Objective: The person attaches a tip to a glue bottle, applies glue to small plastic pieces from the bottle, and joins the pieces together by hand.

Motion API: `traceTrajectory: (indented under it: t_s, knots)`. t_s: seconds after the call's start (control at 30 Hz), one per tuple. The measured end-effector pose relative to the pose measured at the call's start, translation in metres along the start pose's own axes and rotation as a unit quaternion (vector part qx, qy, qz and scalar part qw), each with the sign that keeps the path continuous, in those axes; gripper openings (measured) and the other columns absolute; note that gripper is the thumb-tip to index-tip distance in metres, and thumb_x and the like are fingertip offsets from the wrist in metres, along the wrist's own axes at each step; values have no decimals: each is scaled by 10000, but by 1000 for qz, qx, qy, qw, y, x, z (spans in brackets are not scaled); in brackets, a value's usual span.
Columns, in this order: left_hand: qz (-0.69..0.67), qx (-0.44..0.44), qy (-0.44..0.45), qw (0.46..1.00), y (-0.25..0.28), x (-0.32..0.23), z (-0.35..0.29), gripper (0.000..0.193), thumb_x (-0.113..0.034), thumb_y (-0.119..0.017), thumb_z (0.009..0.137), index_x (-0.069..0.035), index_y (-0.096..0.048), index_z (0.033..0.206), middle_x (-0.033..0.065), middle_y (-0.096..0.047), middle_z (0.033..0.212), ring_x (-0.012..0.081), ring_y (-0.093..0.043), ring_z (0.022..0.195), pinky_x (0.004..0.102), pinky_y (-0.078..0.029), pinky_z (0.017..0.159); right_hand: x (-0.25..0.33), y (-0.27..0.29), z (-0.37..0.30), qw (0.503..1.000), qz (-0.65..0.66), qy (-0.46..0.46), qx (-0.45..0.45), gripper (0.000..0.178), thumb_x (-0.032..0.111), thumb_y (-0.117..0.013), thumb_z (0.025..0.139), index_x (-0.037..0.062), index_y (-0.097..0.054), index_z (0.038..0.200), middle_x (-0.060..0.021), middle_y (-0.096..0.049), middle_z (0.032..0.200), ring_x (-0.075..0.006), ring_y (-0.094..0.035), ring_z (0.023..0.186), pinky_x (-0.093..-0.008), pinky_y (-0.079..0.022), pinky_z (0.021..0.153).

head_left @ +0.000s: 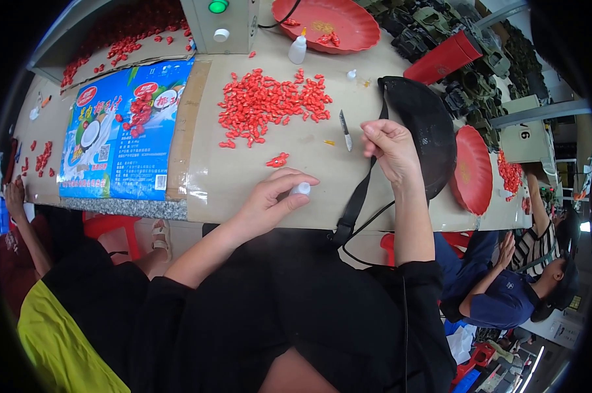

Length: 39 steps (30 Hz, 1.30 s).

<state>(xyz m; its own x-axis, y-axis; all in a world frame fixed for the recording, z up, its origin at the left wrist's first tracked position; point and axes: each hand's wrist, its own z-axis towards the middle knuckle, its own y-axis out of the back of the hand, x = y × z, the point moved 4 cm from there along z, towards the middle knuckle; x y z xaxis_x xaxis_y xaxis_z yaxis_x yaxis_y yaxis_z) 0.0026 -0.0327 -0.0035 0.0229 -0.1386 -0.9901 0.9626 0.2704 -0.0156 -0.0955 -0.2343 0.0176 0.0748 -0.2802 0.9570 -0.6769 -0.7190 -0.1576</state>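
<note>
My left hand (273,200) is curled around a small white plastic piece (302,188) with a rounded end; the palm hides the rest. My right hand (391,147) is raised over the table, thumb and fingertips pinched together; what they hold, if anything, is too small to tell. Beside those fingertips lies a craft knife (345,131) with a dark blade, and a small yellow piece (329,142) is to its left. Just beyond my left hand sit a few red bead-like pieces (277,160). Farther off spreads a big pile of the same red pieces (263,105).
A white squeeze bottle (297,50) with a yellow tip stands near a red scalloped tray (368,31). On the right are a black bag (433,147), a red cylinder (443,57) and another red tray (474,173). Blue printed cardboard (122,157) lies left. Co-workers sit on both sides.
</note>
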Motion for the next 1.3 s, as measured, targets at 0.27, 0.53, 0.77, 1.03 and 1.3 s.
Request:
traceTrajectory:
  t_s: [0.27,0.53,0.77,1.03,1.3]
  knots:
    - [48,12,-43,998,-4,-3,1,249,-120,-550,801,-51,-538,1041,50,-500,928,136,-467,853,240,-387,737,0,-30,1,854,-479,200,45,181,146,-672,683,8,-614,786,-48,-529,653,-111,-428,519,-240,-362,500]
    - [-40,-13,17,999,-4,8,-2,288,-123,-534,814,-45,-496,1089,52,-508,957,126,-482,877,246,-394,755,-3,-44,13,812,-562,132,86,196,122,-648,671,-11,-596,804,-101,-539,685,-174,-506,592,-278,-409,573]
    - [-61,-30,40,997,-3,10,-1,289,-156,-516,832,-23,-488,1087,59,-527,936,115,-499,852,243,-401,748,-3,-46,-2,928,-341,48,143,130,105,-595,749,-6,-540,788,-42,-541,651,-76,-491,540,-225,-393,462]
    - [-26,-26,20,999,-6,9,6,309,-201,-460,866,-13,-468,1111,60,-550,948,106,-495,831,230,-397,736,-23,-59,-40,980,144,1,136,73,93,-534,807,34,-540,850,-18,-504,722,-73,-452,561,-202,-373,462]
    - [-4,-9,6,1000,-6,14,6,324,-235,-406,892,-5,-454,1114,57,-562,972,95,-491,853,224,-393,740,-29,-63,-41,976,155,14,150,68,90,-538,805,27,-544,828,-29,-490,760,-100,-461,596,-226,-375,501]
